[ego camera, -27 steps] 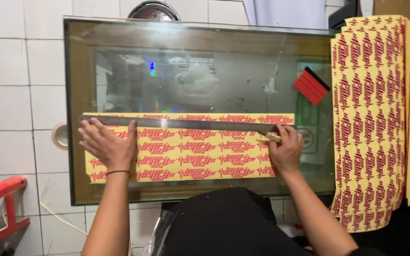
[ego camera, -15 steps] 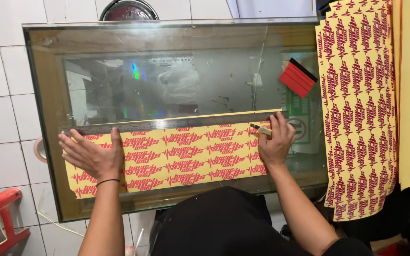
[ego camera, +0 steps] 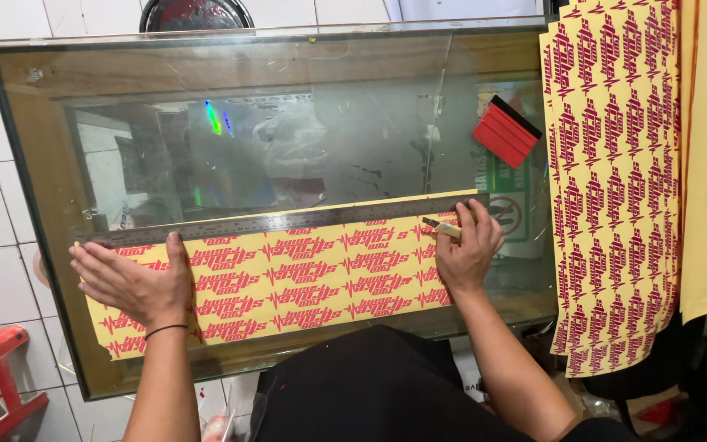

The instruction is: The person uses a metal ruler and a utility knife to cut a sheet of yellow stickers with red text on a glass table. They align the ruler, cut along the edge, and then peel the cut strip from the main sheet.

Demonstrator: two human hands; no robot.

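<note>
- Glass-topped table (ego camera: 51, 164), white tiled floor left.
- Yellow sticker sheet (ego camera: 304, 278) with red marks, near edge of glass.
- Steel ruler (ego camera: 288, 223) along sheet's far edge.
- Left hand (ego camera: 137, 282): flat, fingers spread, pressing ruler's left end and sheet.
- Right hand (ego camera: 466, 254): grasping small cutter (ego camera: 441, 229) at ruler's right end.
- Red squeegee (ego camera: 506, 131), far right.
- Stacked sticker sheets (ego camera: 615, 180), right.

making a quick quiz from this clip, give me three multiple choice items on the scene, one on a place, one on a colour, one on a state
1. Where does the red squeegee lie?
A. on the glass top, upper right
B. under the left hand
C. on the floor

2. What colour is the print on the yellow sticker sheet?
A. blue
B. red
C. green

3. How is the metal ruler placed?
A. standing on end
B. flat along the sheet's top edge
C. lifted off it

Answers
1. A: it rests on the glass beyond the right hand.
2. B: red marks repeat across it.
3. B: the left hand rests at its left end.
</note>
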